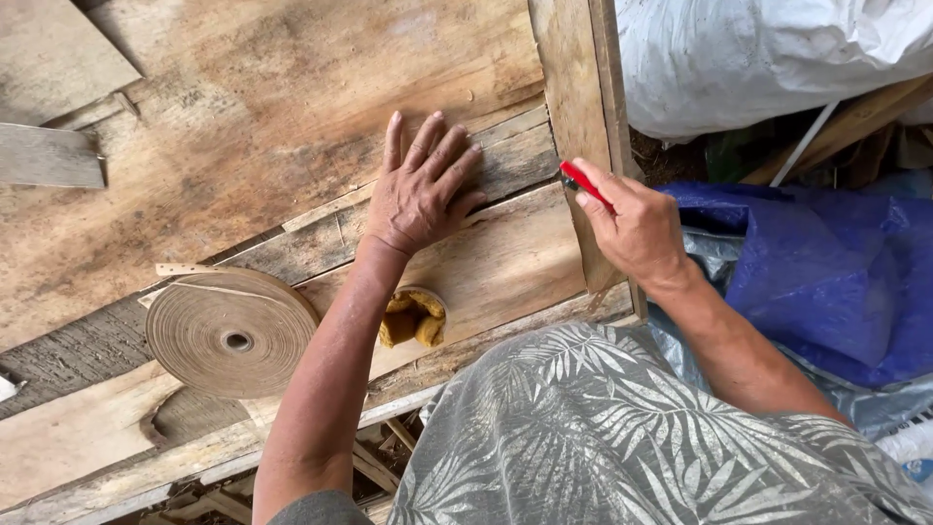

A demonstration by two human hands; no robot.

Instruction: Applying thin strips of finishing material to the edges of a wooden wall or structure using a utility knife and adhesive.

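Note:
My left hand [423, 185] lies flat, fingers spread, pressing on thin wood veneer sheets [292, 107] spread over a rough plank table. My right hand [637, 228] grips a small red-handled tool [585, 183], likely a cutter, at the right edge of the veneer beside a vertical wooden strip [573, 97]. A large roll of brown paper tape [231, 333] lies flat on the table to the left of my left forearm. A small round container holding a yellowish sponge [413, 318] sits right beside my forearm.
White sacking [768, 49] and a blue tarp [826, 272] lie to the right of the table. Loose veneer pieces [49, 156] rest at the far left. The table's near edge [146, 476] runs diagonally; wooden framing shows below it.

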